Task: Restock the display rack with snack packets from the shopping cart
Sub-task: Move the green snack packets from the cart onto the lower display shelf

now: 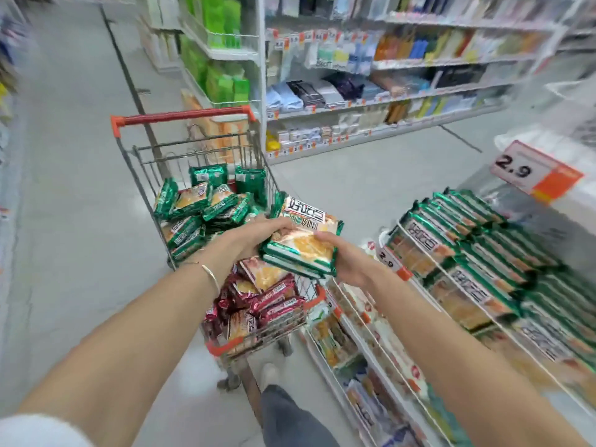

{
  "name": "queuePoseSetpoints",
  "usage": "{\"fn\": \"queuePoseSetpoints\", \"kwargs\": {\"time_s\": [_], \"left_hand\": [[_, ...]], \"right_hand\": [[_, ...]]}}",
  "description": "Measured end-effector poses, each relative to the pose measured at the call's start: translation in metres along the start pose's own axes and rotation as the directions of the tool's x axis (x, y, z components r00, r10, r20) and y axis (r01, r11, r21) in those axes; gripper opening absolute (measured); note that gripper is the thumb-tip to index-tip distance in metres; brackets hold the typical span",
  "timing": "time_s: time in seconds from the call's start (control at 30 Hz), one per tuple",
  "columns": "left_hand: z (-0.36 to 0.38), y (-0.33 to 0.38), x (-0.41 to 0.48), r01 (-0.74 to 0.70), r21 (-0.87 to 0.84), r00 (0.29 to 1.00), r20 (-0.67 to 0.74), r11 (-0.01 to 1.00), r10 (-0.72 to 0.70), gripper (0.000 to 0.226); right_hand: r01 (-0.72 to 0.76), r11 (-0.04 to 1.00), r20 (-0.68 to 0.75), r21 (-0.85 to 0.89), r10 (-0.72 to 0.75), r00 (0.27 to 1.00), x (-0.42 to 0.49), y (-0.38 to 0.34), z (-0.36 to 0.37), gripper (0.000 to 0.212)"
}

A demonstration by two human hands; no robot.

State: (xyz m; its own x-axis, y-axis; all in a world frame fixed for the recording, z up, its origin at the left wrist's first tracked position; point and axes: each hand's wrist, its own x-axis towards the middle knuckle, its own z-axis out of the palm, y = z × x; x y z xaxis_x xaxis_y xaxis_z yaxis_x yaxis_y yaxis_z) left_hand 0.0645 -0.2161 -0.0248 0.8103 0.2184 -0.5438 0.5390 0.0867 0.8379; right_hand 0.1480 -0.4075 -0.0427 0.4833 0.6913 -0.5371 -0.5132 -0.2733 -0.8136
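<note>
With left hand [258, 235] and right hand [343, 262] gripping a green packet stack [303, 245] above the cart [183, 119]; transfer step under way; next move likely shelving on the rack [419, 285].

The cart [142, 169] stands on the floor [71, 221], green packets [200, 201] heaped at its far end, red packets [271, 295] at its near end. Beside its right edge, the rack [361, 343] carries green rows [467, 243] on its top shelf.
</note>
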Motion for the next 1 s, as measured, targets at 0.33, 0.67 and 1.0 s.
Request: {"fn": "queuePoseSetpoints", "kwargs": {"time_s": [0.33, 0.67, 1.0], "left_hand": [[0.231, 0.057, -0.039, -0.200, 0.174, 0.870, 0.484, 0.964, 0.093, 0.063], [0.454, 0.069, -0.087, -0.529, 0.420, 0.757, 0.627, 0.737, 0.186, 0.104], [0.571, 0.039, -0.046, -0.667, 0.556, 0.701, 0.695, 0.497, 0.163, 0.086]], "right_hand": [[0.210, 0.973, -0.467, 0.097, -0.142, 0.873, -0.235, 0.037, -0.110, 0.019], [0.292, 0.956, -0.803, 0.019, -0.160, 0.575, -0.409, 0.109, -0.227, 0.053], [0.246, 0.962, -0.845, -0.115, -0.225, 0.486, -0.427, 0.168, -0.324, 0.069]]}}
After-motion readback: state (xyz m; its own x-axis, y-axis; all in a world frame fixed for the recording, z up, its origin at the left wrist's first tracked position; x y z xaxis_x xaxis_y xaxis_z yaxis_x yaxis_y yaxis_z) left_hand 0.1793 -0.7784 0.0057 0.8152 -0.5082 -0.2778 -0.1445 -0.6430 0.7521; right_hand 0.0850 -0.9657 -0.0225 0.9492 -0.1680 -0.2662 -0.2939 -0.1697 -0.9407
